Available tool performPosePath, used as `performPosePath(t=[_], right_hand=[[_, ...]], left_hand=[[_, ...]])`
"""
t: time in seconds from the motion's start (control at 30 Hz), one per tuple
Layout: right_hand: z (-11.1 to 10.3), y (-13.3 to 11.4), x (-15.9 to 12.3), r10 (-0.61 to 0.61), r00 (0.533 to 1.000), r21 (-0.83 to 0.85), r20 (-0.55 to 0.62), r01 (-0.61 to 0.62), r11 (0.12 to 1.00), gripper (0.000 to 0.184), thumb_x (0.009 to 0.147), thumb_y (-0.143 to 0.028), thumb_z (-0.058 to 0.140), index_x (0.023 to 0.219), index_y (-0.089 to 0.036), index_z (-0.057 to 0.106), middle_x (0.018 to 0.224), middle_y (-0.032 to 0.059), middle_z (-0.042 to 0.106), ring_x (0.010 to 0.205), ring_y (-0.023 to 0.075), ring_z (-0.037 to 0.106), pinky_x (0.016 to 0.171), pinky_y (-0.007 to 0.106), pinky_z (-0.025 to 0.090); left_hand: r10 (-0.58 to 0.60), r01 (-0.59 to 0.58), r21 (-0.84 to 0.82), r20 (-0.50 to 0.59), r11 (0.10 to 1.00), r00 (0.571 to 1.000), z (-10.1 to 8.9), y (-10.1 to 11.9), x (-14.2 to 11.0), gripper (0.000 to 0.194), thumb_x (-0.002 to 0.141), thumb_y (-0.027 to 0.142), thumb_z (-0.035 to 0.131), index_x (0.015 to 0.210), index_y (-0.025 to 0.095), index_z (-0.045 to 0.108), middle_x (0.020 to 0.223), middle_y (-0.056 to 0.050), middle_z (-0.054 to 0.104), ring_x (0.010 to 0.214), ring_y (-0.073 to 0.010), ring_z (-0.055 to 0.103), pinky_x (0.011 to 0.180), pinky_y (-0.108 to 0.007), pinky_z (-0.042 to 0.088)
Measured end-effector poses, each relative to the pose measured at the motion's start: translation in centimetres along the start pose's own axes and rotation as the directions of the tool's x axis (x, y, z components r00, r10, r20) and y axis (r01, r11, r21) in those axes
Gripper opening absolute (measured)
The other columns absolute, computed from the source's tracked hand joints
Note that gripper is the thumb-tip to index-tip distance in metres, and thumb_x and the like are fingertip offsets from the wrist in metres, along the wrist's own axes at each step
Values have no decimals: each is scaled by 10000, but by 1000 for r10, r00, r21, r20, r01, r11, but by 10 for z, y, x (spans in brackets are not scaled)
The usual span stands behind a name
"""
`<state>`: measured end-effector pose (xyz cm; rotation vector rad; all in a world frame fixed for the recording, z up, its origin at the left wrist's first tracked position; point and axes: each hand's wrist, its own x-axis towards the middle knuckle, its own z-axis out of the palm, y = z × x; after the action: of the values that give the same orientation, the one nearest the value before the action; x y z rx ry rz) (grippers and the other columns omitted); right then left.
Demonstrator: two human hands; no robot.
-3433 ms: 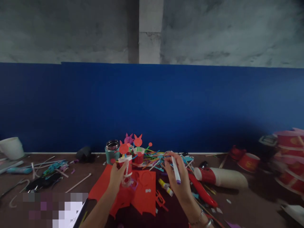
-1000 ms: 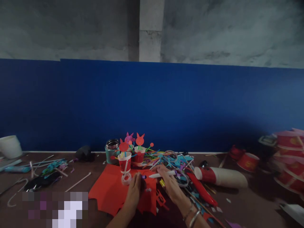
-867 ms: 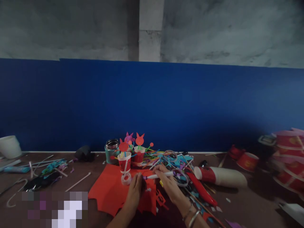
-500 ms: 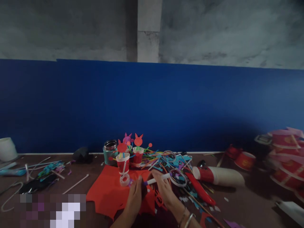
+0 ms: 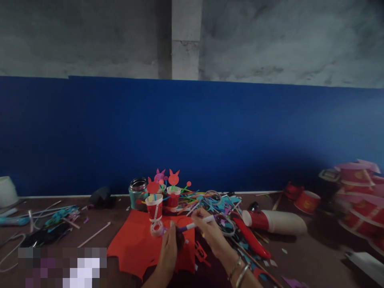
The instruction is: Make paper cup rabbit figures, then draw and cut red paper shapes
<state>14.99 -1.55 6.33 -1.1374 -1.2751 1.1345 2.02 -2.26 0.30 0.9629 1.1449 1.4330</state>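
Note:
A white marker [image 5: 192, 226] with purple ends lies across my right hand [image 5: 211, 234], pinched between thumb and fingers. Its purple cap end [image 5: 182, 229] reaches the fingers of my left hand [image 5: 169, 248], which are closed on it. Part of the grip is hidden behind the left thumb. Both hands are low over red paper [image 5: 132, 240] with ragged cut edges. Just beyond my left hand, a roll of clear tape [image 5: 157, 228] rests on the paper. Behind it stands a red-and-white paper cup [image 5: 155, 209] bearing a red paper animal head [image 5: 153, 187].
Another decorated cup [image 5: 173, 199] and an open teal flask [image 5: 138, 194] stand behind. Scraps and coloured sticks [image 5: 207, 200] pile up beyond my right hand, near a red curved object [image 5: 252, 239] and a tube of stacked cups [image 5: 285, 222]. A blue panel [image 5: 192, 136] backs the table.
My left hand has let go of the red cup and come down to the marker. The marker has turned sideways. Its bare tip and purple cap, apart one second ago, now meet.

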Motion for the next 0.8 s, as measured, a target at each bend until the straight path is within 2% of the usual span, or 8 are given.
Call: performPosePath(t=[0.1, 0.17, 0.2, 0.3, 0.4, 0.57, 0.67, 0.8], right_hand=[[-23, 11, 15, 22, 990, -211, -141, -51, 976, 215, 719, -400, 552, 656, -195, 540, 446, -84, 391, 414, 96, 363, 426, 219, 272], [-36, 19, 23, 1, 987, -289, -160, -48, 956, 181, 722, -347, 554, 715, -174, 606, 530, -32, 541, 491, 127, 477, 480, 233, 341], [-41, 23, 25, -40, 990, -435, -132, -22, 900, 195, 744, -323, 519, 765, -170, 638, 608, -2, 614, 559, 150, 541, 535, 243, 390], [-46, 32, 27, -79, 992, -566, -102, 7, 825, 237, 725, -188, 504, 885, -158, 675, 842, 60, 696, 797, 205, 616, 732, 283, 432], [-44, 34, 23, -144, 982, -690, -123, 19, 723, 305, 690, -100, 506, 938, -152, 674, 990, 99, 674, 985, 255, 567, 876, 340, 373], [-34, 19, 15, -239, 970, -905, -55, 53, 423, 204, 782, -160, 482, 834, -189, 677, 956, 82, 670, 989, 244, 555, 865, 326, 355], [-25, 10, 10, -136, 991, -925, -11, 42, 377, 227, 807, -200, 466, 725, -204, 677, 849, 68, 695, 899, 230, 597, 788, 307, 372], [-10, 11, 2, -19, 1000, -922, 23, 28, 386, 227, 800, -212, 466, 887, -211, 676, 846, 65, 716, 874, 231, 621, 752, 304, 383]], left_hand=[[139, -136, 108, -13, 985, 990, -7, 5, 3, 510, 730, 702, 424, 592, 213, 456, 491, 57, 406, 463, -122, 405, 468, -247, 357], [198, -200, 177, 30, 964, 980, -11, 8, 2, 399, 765, 590, 486, 648, 209, 499, 537, 42, 454, 511, -139, 438, 503, -257, 366], [234, -245, 243, 71, 939, 970, -13, 8, 1, 330, 792, 518, 491, 682, 208, 517, 571, 31, 487, 542, -150, 463, 526, -265, 377], [340, -434, 508, 271, 744, 901, -14, 8, -5, 145, 834, 302, 453, 797, 205, 555, 739, -25, 590, 708, -197, 545, 655, -316, 421], [375, -556, 664, 412, 500, 830, -14, 5, -8, 149, 794, 167, 450, 856, 197, 582, 879, -68, 619, 863, -237, 545, 781, -377, 417], [385, -537, 774, 407, 337, 828, -17, 1, -7, 393, 682, 16, 411, 991, 182, 587, 1041, -86, 602, 1011, -244, 498, 893, -395, 381], [342, -497, 821, 398, 281, 851, -21, 3, -5, 424, 678, 13, 406, 1016, 178, 602, 1094, -84, 603, 1080, -245, 472, 942, -403, 352], [234, -466, 872, 427, 149, 873, -27, 8, 1, 531, 654, 7, 405, 1110, 197, 600, 1249, -66, 559, 1227, -246, 395, 1037, -438, 264]])
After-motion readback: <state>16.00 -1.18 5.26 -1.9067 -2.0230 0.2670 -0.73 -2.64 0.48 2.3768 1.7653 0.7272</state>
